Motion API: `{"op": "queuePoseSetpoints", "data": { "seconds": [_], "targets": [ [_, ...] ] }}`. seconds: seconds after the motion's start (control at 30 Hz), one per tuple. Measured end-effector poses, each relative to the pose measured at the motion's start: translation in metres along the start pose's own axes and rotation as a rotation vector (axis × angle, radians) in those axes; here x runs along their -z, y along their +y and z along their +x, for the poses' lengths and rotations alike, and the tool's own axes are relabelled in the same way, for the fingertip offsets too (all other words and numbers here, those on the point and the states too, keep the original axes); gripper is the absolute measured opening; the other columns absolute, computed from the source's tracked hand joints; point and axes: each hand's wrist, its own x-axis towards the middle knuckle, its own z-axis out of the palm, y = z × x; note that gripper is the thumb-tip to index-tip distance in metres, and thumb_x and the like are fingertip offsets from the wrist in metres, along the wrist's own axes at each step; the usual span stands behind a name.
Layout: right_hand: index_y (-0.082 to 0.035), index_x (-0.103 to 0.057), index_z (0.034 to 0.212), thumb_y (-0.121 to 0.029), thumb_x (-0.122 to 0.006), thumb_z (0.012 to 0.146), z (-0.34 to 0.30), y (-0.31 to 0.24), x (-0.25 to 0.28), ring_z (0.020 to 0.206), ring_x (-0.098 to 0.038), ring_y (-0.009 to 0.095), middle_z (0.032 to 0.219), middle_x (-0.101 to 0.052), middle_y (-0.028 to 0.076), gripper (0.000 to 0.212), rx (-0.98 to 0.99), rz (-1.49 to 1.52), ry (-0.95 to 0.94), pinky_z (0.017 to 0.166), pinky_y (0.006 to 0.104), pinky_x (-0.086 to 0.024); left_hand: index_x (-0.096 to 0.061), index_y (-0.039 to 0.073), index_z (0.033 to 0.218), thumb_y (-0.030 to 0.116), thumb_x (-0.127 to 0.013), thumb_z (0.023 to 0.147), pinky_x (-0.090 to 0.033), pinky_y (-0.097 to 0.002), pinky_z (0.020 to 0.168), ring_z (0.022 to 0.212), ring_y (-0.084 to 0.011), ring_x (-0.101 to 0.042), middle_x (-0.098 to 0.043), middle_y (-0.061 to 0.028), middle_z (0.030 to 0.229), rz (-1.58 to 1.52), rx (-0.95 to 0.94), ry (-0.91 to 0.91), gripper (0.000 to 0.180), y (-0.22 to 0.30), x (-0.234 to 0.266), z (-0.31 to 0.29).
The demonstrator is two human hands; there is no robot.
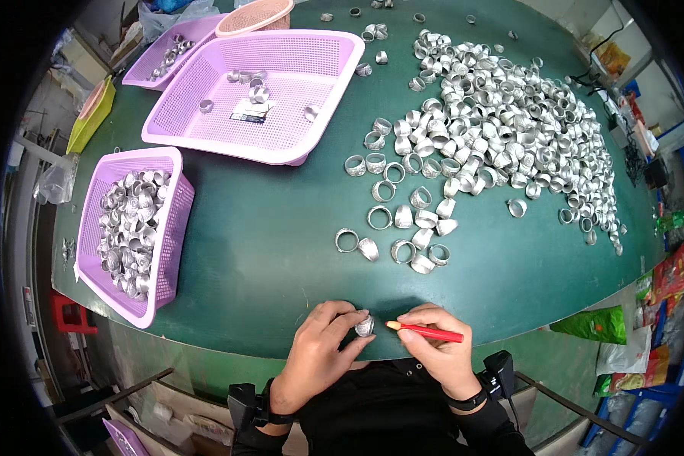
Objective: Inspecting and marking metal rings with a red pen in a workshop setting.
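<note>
Near the table's front edge, my left hand (323, 346) pinches a silver metal ring (365, 327) between thumb and fingers. My right hand (442, 363) grips a red pencil (437, 334) with a pale yellow tip. The tip points left at the ring, with a small gap between the two. Beyond my hands stands a loose cluster of similar rings (380, 218), some upright and some on their sides. It runs into a large heap of silver rings (524, 114) on the far right of the table.
A lilac basket (176, 228) full of rings stands at the left. Behind it is a bigger lilac basket (342, 91) with a few rings and a small card inside. More baskets sit at the far left, including a yellow one (91, 118). Bright packages (596, 325) lie beyond the right edge.
</note>
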Motion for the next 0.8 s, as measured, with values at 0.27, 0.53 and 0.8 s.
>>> {"op": "queuePoseSetpoints", "data": {
  "seconds": [0.27, 0.53, 0.8],
  "targets": [
    [0.000, -0.052, 0.075, 0.000, -0.062, 0.070, 0.000, 0.006, -0.018, 0.056, -0.049, 0.004, 0.062, -0.056, 0.004, 0.011, -0.084, 0.021, 0.077, 0.049, 0.0174, -0.039, -0.058, 0.002, 0.085, 0.003, -0.069, 0.055, -0.044, -0.0297, 0.062, 0.073, -0.0229, -0.054, -0.054, -0.0094, 0.083, -0.004, -0.028, 0.004, 0.032, -0.007, -0.002, -0.001],
    [0.000, -0.052, 0.074, 0.000, -0.062, 0.070, 0.001, 0.006, -0.016, 0.055, -0.048, 0.004, 0.062, -0.055, 0.004, 0.011, -0.007, -0.096, 0.004, 0.048, 0.0173, -0.039, -0.058, 0.001, 0.086, 0.003, -0.069, 0.055, -0.044, -0.0297, 0.062, 0.072, -0.0232, -0.054, -0.054, -0.0100, 0.083, -0.020, -0.039, 0.014, 0.032, -0.007, -0.001, -0.001],
    [-0.001, -0.050, 0.070, 0.001, -0.061, 0.070, 0.002, 0.002, -0.021, 0.053, -0.046, 0.004, 0.060, -0.054, 0.003, 0.012, -0.086, -0.007, 0.094, 0.047, 0.0171, -0.037, -0.058, 0.001, 0.086, 0.003, -0.069, 0.056, -0.044, -0.0296, 0.062, 0.072, -0.0232, -0.054, -0.054, -0.0098, 0.083, -0.026, -0.050, 0.014, 0.032, -0.007, -0.002, -0.001]
  ]
}}
